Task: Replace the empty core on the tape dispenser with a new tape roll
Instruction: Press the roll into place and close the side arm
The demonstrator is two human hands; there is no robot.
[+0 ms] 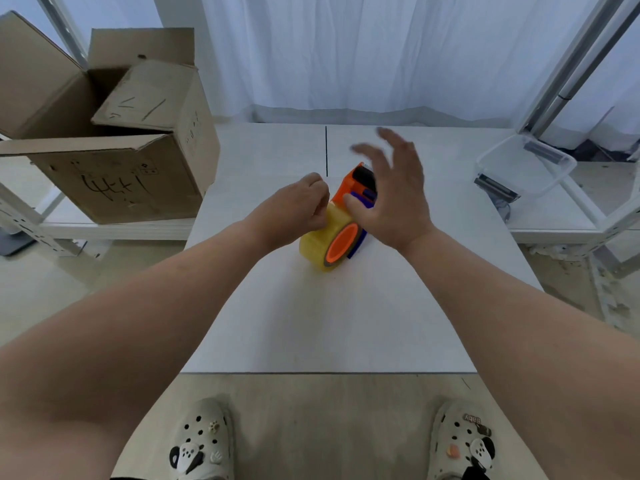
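Two sets of fingers are at work: those of the left hand (298,206) are curled together and pinched at the upper edge of the yellow tape roll (320,242), likely so that its loose end can be found. Those of the right hand (391,199) are spread apart and blurred above the orange tape dispenser (353,183), with nothing gripped. The roll is already seated on the dispenser's orange hub, and both are rested on the white tabletop (311,323), well apart from a cardboard box (114,174) and a clear plastic tub (526,168).
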